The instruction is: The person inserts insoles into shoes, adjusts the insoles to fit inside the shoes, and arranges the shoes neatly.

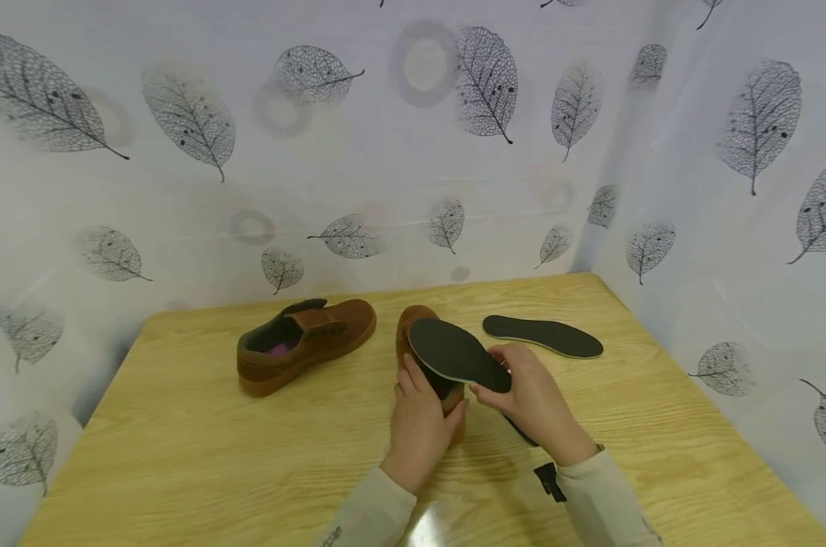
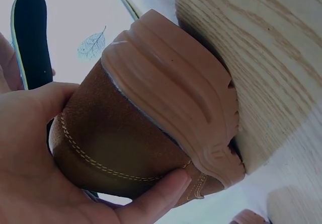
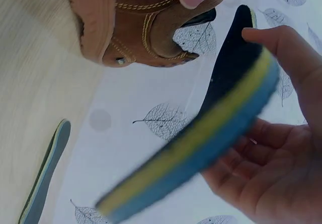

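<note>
My left hand grips a brown shoe around its heel, with the thumb and fingers on either side of the upper. The sole faces the left wrist camera, and the heel end is toward me. Between the thumb and fingers of my right hand is a black insole, pinched near its narrower part. Its broad end hangs over the shoe's opening and overlaps the shoe in the head view. Yellow and blue layers show along the insole's edge in the right wrist view.
A second brown shoe stands at the left on the wooden table, with something purple inside. Another black insole lies at the back right. Part of a dark strip shows below my right hand. Leaf-patterned sheeting surrounds the table.
</note>
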Tool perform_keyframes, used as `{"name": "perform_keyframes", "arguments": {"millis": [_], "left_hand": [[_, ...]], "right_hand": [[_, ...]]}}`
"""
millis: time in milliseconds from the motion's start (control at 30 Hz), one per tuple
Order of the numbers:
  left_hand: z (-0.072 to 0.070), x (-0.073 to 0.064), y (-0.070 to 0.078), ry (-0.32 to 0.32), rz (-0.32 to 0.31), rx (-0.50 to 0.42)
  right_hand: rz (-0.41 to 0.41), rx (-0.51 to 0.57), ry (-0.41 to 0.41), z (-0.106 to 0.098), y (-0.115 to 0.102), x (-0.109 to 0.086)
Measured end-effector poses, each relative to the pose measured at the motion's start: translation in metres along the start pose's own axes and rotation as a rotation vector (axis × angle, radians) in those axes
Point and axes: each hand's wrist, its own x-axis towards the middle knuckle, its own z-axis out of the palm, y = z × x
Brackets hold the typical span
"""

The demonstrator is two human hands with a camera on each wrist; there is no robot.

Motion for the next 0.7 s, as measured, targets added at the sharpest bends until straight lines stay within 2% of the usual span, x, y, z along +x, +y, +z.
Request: {"name": "perform_keyframes", "arguments": {"millis": [100,167,300,367,433,500,567,633,700], "left_hand": [[-0.001,0.001,-0.001,-0.001,0.027,-0.012],[-0.005,0.001,-0.002,-0.035,0.048,-0.028],[-0.024,0.007,-0.009,-0.204,0.044,-0.134],[-0.037,0.013,-0.014,-0.278,0.011,-0.195],[-0.051,0.02,-0.02,-0.316,-0.038,-0.221],[-0.064,0.026,-0.024,-0.302,-0.059,-0.19],[-0.075,0.031,-0.028,-0.264,-0.031,-0.135],[-0.083,0.035,-0.03,-0.218,0.042,-0.064],[-0.088,0.037,-0.031,-0.179,0.158,0.005]], "right_hand": [[-0.058,0.014,-0.011,0.0,-0.001,0.002],[-0.093,0.02,-0.018,0.0,-0.001,0.003],[-0.145,0.024,-0.031,-0.002,-0.002,0.004],[-0.166,0.021,-0.038,-0.002,-0.002,0.005],[-0.187,0.012,-0.043,-0.003,-0.002,0.007],[-0.2,0.003,-0.052,-0.004,-0.002,0.008],[-0.211,-0.005,-0.062,-0.005,-0.002,0.008],[-0.222,-0.017,-0.072,-0.006,-0.003,0.009],[-0.249,-0.034,-0.078,-0.006,-0.004,0.011]]}}
